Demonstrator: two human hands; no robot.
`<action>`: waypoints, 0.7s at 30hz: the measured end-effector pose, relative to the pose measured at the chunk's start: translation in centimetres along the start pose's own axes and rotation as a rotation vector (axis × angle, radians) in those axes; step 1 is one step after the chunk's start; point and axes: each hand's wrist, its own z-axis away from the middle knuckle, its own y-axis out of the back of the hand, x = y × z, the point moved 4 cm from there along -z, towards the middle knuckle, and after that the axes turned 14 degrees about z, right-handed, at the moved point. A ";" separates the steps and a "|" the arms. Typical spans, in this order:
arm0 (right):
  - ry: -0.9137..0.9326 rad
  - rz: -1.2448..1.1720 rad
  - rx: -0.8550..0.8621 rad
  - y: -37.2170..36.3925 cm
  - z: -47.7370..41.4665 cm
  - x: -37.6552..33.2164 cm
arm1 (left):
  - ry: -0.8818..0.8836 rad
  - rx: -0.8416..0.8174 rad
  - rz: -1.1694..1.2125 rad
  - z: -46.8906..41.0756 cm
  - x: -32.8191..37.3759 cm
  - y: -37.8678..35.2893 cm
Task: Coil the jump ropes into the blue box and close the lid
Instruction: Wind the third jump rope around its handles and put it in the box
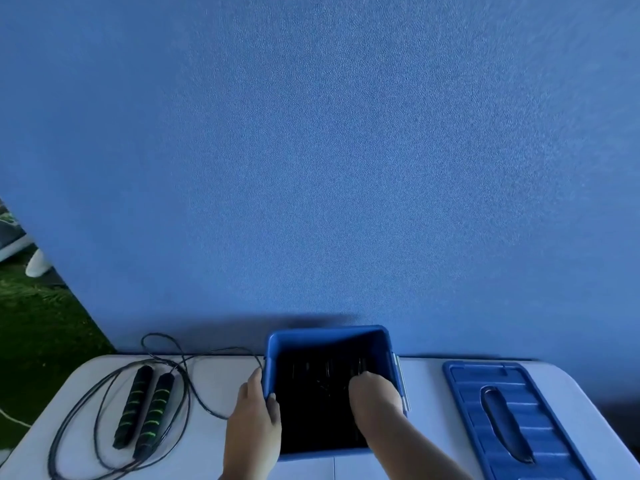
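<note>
Two hands are at the open blue plastic box [327,336], which sits mid-table on the pale grey tabletop [426,403], backed up against the blue textured wall panel [311,168]. The left hand [254,420] grips the box's left wall, with the thumb hooked over the rim to the inside and the fingers laid down the outside. The right hand [375,393] is plunged into the box from the near right. Its fingers vanish into the black interior, so I can't tell whether they hold anything. Faint lines glint on the dark bottom, too dim to name.

Out on the table to the left lies a jump rope [157,410]. Its two black foam handles with green stripes [133,407] lie side by side, and the thin black cord [160,335] sprawls in loose loops around them. One strand reaches the box's left wall by the left hand's fingertips.

Off to the right, apart from the box, the ribbed blue plastic lid [530,415] lies flat, its long handle slot showing. Green turf [31,327] shows past the table's left end.
</note>
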 end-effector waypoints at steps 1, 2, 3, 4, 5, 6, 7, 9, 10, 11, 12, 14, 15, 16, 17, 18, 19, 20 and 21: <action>0.012 0.011 0.014 0.1 0.2 0.0 | -0.001 0.005 -0.003 0.0 -0.1 -0.1; 0.024 0.021 0.026 0.2 0.3 0.1 | 0.000 0.011 -0.003 0.0 -0.1 -0.1; 0.036 0.025 0.034 0.3 0.5 0.2 | 0.002 0.019 -0.002 0.0 -0.1 -0.2; 0.049 0.023 0.047 0.4 0.8 0.2 | 0.004 0.026 -0.003 0.0 -0.2 -0.3; 0.064 0.023 0.068 0.6 1.0 0.3 | 0.008 0.033 -0.005 0.0 -0.2 -0.3; 0.082 0.024 0.101 0.6 1.3 0.4 | 0.011 0.038 -0.010 0.0 -0.1 -0.3; 0.106 0.028 0.152 0.8 1.5 0.5 | 0.010 0.039 -0.016 -0.1 -0.1 -0.2; 0.160 0.016 0.299 0.8 2.4 1.2 | 0.003 0.031 -0.023 -0.2 -0.1 -0.2; 0.181 -0.007 0.395 0.7 2.8 1.7 | 0.000 0.025 -0.027 -0.4 -0.1 -0.1; 0.195 -0.042 0.488 0.4 3.2 2.3 | -0.002 0.020 -0.029 -0.5 0.0 -0.1; 0.202 -0.084 0.563 -0.1 3.6 3.0 | -0.006 0.018 -0.029 -0.7 0.1 -0.1; 0.191 -0.154 0.643 -1.4 4.2 4.2 | -0.019 0.014 -0.041 -0.9 0.3 -0.1; 0.177 -0.186 0.642 -2.1 4.4 4.7 | -0.020 0.009 -0.052 -1.1 0.5 -0.1; 0.166 -0.225 0.625 -2.5 4.7 5.1 | -0.016 0.006 -0.061 -1.2 0.6 -0.1; 0.160 -0.267 0.594 -2.7 5.1 5.5 | -0.013 0.005 -0.071 -1.3 0.7 -0.2; 0.161 -0.304 0.544 -2.9 5.4 5.7 | -0.014 0.001 -0.080 -1.5 0.8 -0.2; 0.167 -0.335 0.501 -2.9 5.8 5.9 | -0.019 -0.009 -0.092 -1.8 0.8 -0.3; 0.174 -0.354 0.474 -2.9 6.1 6.1 | -0.023 -0.024 -0.105 -2.1 0.8 -0.5; 0.179 -0.363 0.456 -2.8 6.4 6.2 | -0.021 -0.040 -0.117 -2.3 0.8 -0.6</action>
